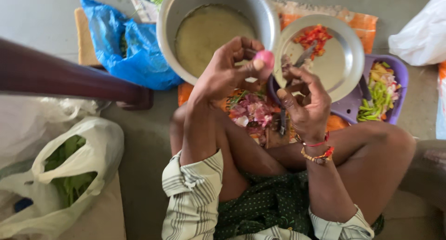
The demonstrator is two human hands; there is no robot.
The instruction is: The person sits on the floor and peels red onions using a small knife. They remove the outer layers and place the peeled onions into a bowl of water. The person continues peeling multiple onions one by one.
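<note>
Pinching a small pink onion in my left hand beside the big pot, my right hand's fingers grip a knife for peeling.

Striped sleeves, dotted green cloth, beaded wrist

Both arms wear cream sleeves with thin dark stripes, rolled to the elbow. A dark green garment with small pale dots covers the lap. At the wrist of the right hand sit a thin red thread and a bracelet of gold and red beads.
</note>
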